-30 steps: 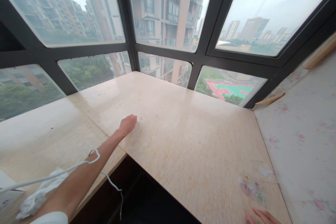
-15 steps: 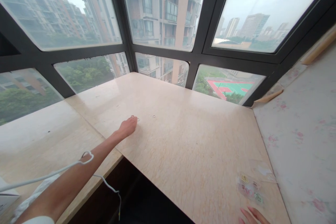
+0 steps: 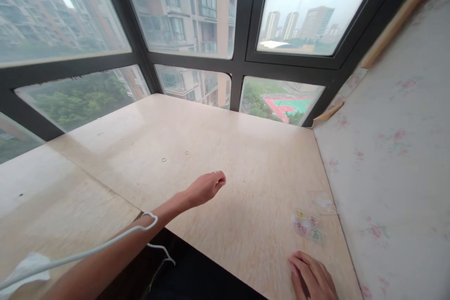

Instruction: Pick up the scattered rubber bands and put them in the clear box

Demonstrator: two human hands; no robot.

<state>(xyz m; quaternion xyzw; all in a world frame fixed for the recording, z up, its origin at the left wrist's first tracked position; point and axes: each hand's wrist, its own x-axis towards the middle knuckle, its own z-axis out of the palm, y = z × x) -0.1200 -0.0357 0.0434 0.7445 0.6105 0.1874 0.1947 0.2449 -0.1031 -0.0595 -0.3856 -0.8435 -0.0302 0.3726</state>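
Note:
My left hand (image 3: 207, 188) is closed above the middle of the wood-grain tabletop (image 3: 263, 150), its fingers curled together. A small pale arc shows at its knuckles; whether it is worn or held I cannot tell. Two thin small rings (image 3: 163, 160) lie apart on the tabletop, beyond the hand and to its left. At the lower right, my right hand (image 3: 312, 277) rests on the surface with fingers loosely bent and nothing visible in them. Just beyond it sits a clear plastic box (image 3: 308, 226) with yellow, pink and green coils or bands in compartments.
A clear plastic piece (image 3: 323, 202) lies behind the box near the flowered wall (image 3: 386, 173). A white cable (image 3: 105, 243) crosses my left forearm. White crumpled paper or plastic (image 3: 30, 267) is at the lower left. Dark-framed windows (image 3: 239, 70) border the far edge.
My left hand has moved right and nearer, away from the two rings, which stay on the tabletop. More of my right hand has come into view. The camera has turned right.

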